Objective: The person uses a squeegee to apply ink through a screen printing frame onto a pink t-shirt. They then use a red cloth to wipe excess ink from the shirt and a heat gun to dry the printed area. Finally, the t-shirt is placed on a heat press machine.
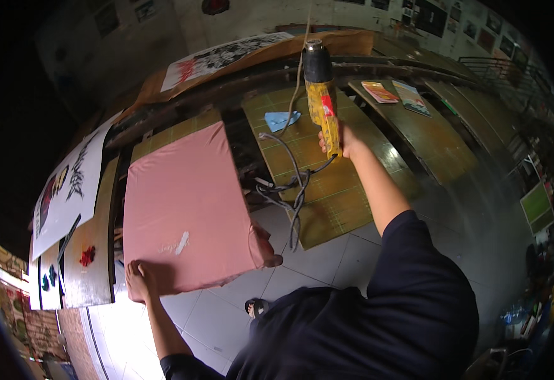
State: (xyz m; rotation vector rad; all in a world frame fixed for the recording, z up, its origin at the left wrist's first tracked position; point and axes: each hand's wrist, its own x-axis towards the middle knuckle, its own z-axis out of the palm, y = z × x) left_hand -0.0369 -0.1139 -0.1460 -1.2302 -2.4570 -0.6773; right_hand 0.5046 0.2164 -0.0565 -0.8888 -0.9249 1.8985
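Observation:
A pink T-shirt (182, 183) is pulled flat over a board, its loose cloth bunched at the near right corner. A small whitish print (181, 243) shows on its near half. At the near left corner my left hand (139, 282) grips the shirt's edge, fingers bent over it. Out to the right, my right hand (346, 139) is closed round the handle of a yellow heat gun (322, 104). Its black nozzle points away from me, off to the right of the shirt. A dark cord (302, 183) hangs tangled from the handle.
Greenish boards (327, 209) flank the shirt, one carrying a light blue cloth (282, 120). Two printed cards (379, 92) lie farther right. At left, a white printed sheet (74, 183) and a red blob (88, 256) rest on boards. Another printed sheet (226, 57) lies behind.

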